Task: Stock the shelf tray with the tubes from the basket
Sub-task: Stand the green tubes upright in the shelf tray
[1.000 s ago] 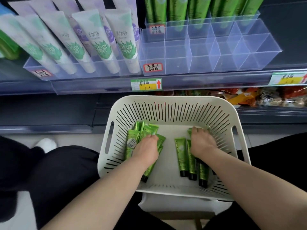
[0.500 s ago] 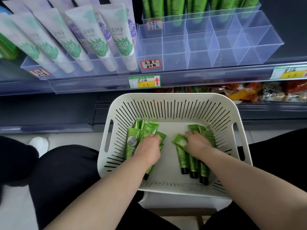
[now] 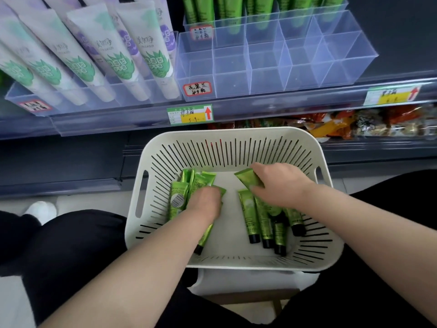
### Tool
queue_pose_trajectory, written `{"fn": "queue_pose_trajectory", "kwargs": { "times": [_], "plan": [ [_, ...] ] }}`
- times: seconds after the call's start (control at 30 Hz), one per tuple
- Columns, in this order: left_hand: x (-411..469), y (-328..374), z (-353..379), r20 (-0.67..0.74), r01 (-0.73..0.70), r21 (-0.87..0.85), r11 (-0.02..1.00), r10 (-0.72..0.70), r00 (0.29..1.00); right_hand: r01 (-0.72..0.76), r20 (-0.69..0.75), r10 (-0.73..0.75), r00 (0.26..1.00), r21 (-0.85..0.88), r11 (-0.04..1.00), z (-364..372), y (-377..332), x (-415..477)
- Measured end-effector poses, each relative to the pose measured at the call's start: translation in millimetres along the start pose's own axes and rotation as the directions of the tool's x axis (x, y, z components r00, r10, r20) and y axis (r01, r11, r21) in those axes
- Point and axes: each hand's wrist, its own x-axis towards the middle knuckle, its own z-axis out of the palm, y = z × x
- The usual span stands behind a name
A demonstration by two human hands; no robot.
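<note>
Clear shelf tray (image 3: 267, 74), upper centre-right, rear compartments stocked. White slotted basket (image 3: 227, 136), centre frame, contains green tubes (image 3: 248, 214) in two clusters. Left hand (image 3: 204, 203), fingers curled down, grips the left cluster. Right hand (image 3: 281, 185) pinches one angled tube (image 3: 247, 178) at the right cluster's upper end.

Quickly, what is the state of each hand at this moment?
Left hand: fingers curled over the left pile of green tubes; whether it grips one cannot be told.
Right hand: closed, holding one green tube by its body.
</note>
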Motion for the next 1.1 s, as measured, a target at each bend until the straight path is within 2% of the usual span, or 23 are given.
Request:
{"fn": "queue_pose_trajectory", "kwargs": {
  "times": [0.1, 0.23, 0.33, 0.53, 0.6, 0.77, 0.87, 0.97, 1.1],
  "plan": [
    [8.7, 11.1, 10.1, 0.042, -0.008, 0.092, 0.996, 0.004, 0.999, 0.04, -0.009, -0.039, 0.999, 0.039, 0.998, -19.7, 8.2, -14.1],
    [16.2, 17.5, 21.2, 0.031, -0.005, 0.208, 0.978, -0.001, 1.0, 0.014, -0.009, -0.013, 1.0, 0.133, 0.991, -17.9, 16.5, -22.3],
    [22.1, 13.8, 20.8, 0.029, -0.022, 0.267, 0.964, 0.015, 0.999, 0.04, -0.072, -0.033, 0.997, 0.106, 0.994, -12.4, 15.1, -14.5],
    [21.2, 18.7, 23.7, 0.074, -0.09, 0.157, 0.984, 0.079, 0.994, 0.055, -0.158, -0.042, 0.987, 0.083, 0.995, -6.8, 18.4, -3.1],
    [19.7, 22.8, 25.8, 0.081, -0.126, 0.205, 0.971, 0.112, 0.99, 0.061, -0.172, -0.048, 0.984, 0.074, 0.995, -7.1, 21.5, -2.9],
    [15.0, 19.5, 13.8, 0.031, -0.004, 0.174, 0.985, -0.002, 1.0, 0.067, -0.203, -0.043, 0.978, 0.115, 0.991, -10.7, 18.8, -2.7],
    [5.9, 13.1, 11.5, 0.082, -0.023, 0.174, 0.984, 0.009, 0.997, 0.065, -0.219, -0.035, 0.975, 0.129, 0.99, -13.2, 14.8, -6.8],
    [-4.1, 7.7, 8.3, 0.106, 0.014, 0.051, 0.999, -0.019, 0.994, 0.055, -0.247, -0.016, 0.969, 0.152, 0.987, -18.4, 13.9, -15.8],
    [-10.7, 1.2, -20.7, -0.038, 0.07, -0.286, 0.956, -0.084, 0.996, 0.033, -0.286, 0.025, 0.958, 0.198, 0.98, -28.6, 13.4, -30.3]
  ]
}}
